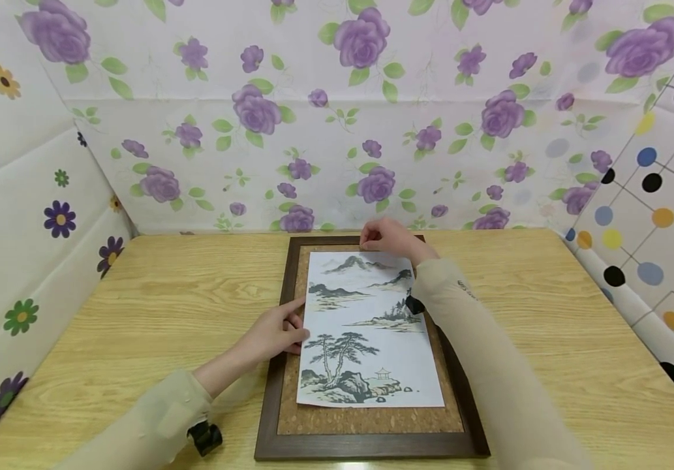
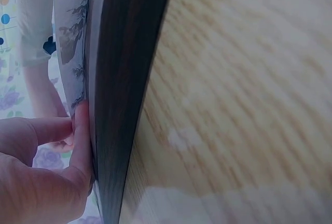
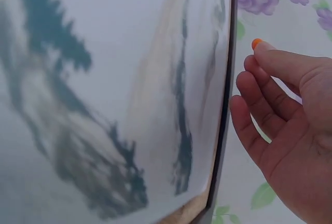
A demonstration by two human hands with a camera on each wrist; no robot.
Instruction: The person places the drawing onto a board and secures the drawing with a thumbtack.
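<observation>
A sheet of paper (image 1: 372, 365) printed with an ink landscape of mountains, trees and a pavilion lies on a cork board (image 1: 372, 423) with a dark brown wooden frame. At the sheet's left edge, my left hand (image 1: 272, 334) touches it with spread thumb and forefinger (image 2: 82, 130). My right hand (image 1: 389, 238) is over the top edge of the board, just above the paper. In the right wrist view its thumb and forefinger pinch an orange pushpin (image 3: 256, 43); only the small rounded orange end shows.
Under the board is a light wood-grain table (image 1: 184, 313). A white covering with purple roses (image 1: 360, 130) rises behind it, with a flower-print side (image 1: 19, 228) at left and a dotted one (image 1: 659, 215) at right.
</observation>
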